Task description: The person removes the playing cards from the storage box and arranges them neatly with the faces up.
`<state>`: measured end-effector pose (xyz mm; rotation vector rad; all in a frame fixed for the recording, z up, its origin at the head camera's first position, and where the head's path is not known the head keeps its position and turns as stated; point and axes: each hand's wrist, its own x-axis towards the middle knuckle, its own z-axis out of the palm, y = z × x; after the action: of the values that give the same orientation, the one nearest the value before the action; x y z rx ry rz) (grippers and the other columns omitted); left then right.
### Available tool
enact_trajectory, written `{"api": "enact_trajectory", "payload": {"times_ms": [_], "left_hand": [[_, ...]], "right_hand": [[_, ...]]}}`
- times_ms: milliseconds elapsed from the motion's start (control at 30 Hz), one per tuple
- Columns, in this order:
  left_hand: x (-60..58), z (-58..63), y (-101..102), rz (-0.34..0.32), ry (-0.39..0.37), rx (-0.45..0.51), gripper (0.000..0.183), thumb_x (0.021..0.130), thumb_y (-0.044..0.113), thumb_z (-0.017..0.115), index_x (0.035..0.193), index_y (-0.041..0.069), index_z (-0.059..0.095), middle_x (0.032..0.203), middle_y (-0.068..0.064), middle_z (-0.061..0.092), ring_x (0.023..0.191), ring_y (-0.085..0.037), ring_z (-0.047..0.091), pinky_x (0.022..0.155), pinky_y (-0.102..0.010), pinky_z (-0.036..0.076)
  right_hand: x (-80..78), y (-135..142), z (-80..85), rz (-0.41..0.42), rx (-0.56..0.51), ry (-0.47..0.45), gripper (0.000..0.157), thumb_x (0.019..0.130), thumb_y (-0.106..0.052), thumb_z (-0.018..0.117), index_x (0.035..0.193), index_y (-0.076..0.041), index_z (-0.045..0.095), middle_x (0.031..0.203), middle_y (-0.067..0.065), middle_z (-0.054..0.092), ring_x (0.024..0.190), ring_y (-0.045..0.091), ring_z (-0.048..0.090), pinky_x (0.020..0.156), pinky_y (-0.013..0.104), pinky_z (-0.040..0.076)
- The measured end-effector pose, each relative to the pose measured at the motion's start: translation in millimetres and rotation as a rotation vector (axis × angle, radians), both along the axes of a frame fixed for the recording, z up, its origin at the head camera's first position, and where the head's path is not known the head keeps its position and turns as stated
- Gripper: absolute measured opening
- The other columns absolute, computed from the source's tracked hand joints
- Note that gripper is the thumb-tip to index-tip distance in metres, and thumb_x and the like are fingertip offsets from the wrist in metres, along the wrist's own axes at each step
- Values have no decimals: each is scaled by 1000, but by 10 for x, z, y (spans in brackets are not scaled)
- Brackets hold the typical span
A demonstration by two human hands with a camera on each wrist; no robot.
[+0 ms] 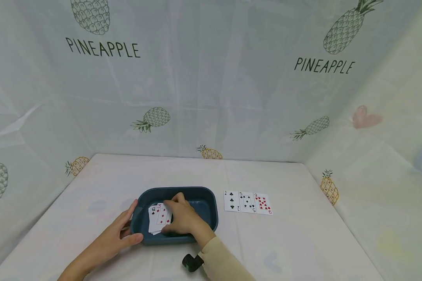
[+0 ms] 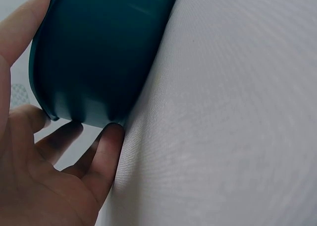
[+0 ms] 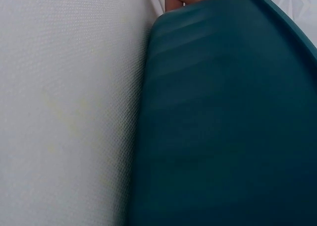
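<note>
**Tray (image 1: 202, 208) of playing cards (image 1: 158, 219) on a white-covered bench (image 1: 288, 246)**

1. Your left hand (image 1: 113, 235): at the tray's left end. Fingers spread and lightly bent, fingertips against the end wall; thumb on the near corner. It brackets that end without closing round it, presumably to keep the tray from sliding. The forearm comes in from the lower left.

2. Tray, dark blue, shallow-sided: flat on the bench. Its raised rim would keep the loose cards together.

3. Playing cards in the tray: a small, uneven pile, face up, toward the left end. A queen and a three of diamonds show; the rest are covered.

4. Your right hand (image 1: 183, 218): reached over the near rim, palm down, wrist arched. Fingers curl to the pile's far edge, thumb at its near edge, so you grip across the length; that likely leaves a card flat for lifting. How many cards you have, you cannot tell from here.

5. Small black device (image 1: 192, 263): beside your right wrist, next to the pale sleeve (image 1: 228, 261).

6. Row of three cards (image 1: 247, 202): right of the tray, apart from it. Three of clubs, five of spades, nine of hearts, face up and side by side, perhaps for easy reading.
</note>
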<state>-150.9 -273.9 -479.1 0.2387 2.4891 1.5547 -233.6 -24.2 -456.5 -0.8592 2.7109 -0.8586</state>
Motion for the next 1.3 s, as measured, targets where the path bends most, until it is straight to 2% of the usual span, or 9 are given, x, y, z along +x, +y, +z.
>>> {"api": "enact_trajectory", "payload": {"times_ms": [167, 633, 933, 1100, 1200, 1300], "left_hand": [[-4, -5, 0, -1, 4, 6, 99, 104, 25, 71, 172, 31, 0, 173, -30, 8, 148, -51, 43, 97, -8, 44], [23, -1, 6, -3, 17, 15, 98, 104, 24, 71, 172, 36, 1, 173, -28, 10, 146, -50, 46, 97, -11, 47], [29, -3, 17, 6, -17, 21, 98, 104, 26, 71, 172, 35, 1, 174, -27, 9, 147, -49, 45, 97, -10, 46], [28, -15, 36, 29, -29, 2, 100, 103, 29, 73, 173, 32, 2, 173, -27, 13, 145, -44, 49, 96, -9, 46], [29, -2, 31, 34, -20, -6, 100, 102, 29, 74, 173, 31, 3, 173, -27, 14, 145, -44, 50, 97, -10, 46], [29, 9, 20, 35, -12, 1, 101, 102, 28, 75, 173, 30, 3, 173, -27, 13, 144, -45, 50, 97, -11, 46]], "right_hand": [[8, 10, 15, -4, -33, -13, 82, 77, -22, 99, 149, -11, 61, 130, 3, 44, 105, 14, 53, 89, 25, 49], [2, 33, -1, 23, -73, 5, 79, 77, -17, 96, 147, -13, 60, 132, 5, 43, 104, 15, 53, 88, 26, 49], [-1, 64, -26, 39, -106, 4, 79, 79, -20, 95, 150, -16, 58, 134, 4, 43, 105, 14, 54, 89, 24, 49], [16, 239, 63, 82, -159, -8, 79, 82, -22, 93, 151, -17, 56, 136, 4, 43, 103, 11, 55, 87, 22, 50], [5, 419, 187, 106, -168, -11, 79, 83, -23, 93, 152, -19, 55, 136, 2, 43, 98, 10, 55, 82, 21, 51], [-23, 635, 337, 120, -162, -19, 81, 83, -22, 93, 153, -21, 54, 136, 2, 43, 97, 16, 57, 79, 21, 52]]}}
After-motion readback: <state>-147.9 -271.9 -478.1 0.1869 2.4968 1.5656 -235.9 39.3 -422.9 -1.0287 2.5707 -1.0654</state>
